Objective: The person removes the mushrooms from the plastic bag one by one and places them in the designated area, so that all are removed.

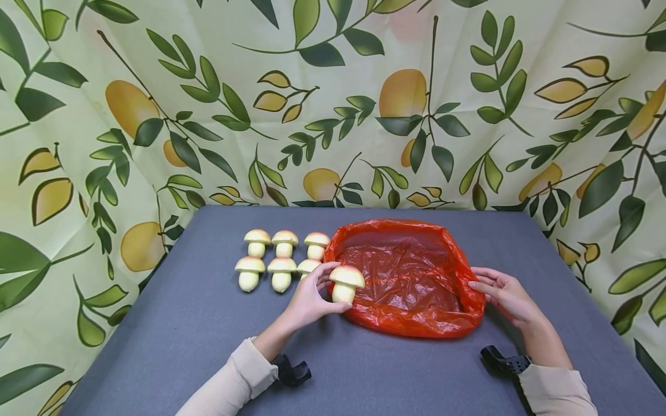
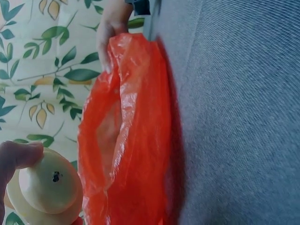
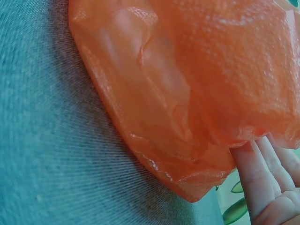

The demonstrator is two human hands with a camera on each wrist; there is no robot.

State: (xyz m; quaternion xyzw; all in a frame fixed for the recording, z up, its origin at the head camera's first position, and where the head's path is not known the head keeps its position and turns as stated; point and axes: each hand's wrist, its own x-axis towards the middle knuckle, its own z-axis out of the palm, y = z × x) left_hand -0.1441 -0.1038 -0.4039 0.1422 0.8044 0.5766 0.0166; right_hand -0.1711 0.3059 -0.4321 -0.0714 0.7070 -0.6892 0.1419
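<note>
My left hand (image 1: 312, 297) holds a toy mushroom (image 1: 346, 283) with a pale stem and a cream cap tinged red. The mushroom is upright at the left rim of an open red plastic bag (image 1: 416, 323). In the left wrist view, the thumb presses on the mushroom (image 2: 51, 183), whose stem end shows a small dark mark. My right hand (image 1: 510, 297) grips the bag's right rim between thumb and fingers. From the right wrist, the fingers (image 3: 255, 178) reach up to the bag's folded edge (image 3: 243, 136), their tips partly hidden by it.
Several similar mushrooms (image 1: 281, 274) stand in two rows left of the bag, one partly hidden behind my left hand. Everything rests on a grey cloth-covered table (image 1: 182, 335). Behind it hangs a leaf-and-fruit patterned curtain (image 1: 333, 81). Black straps (image 1: 504, 361) circle both wrists.
</note>
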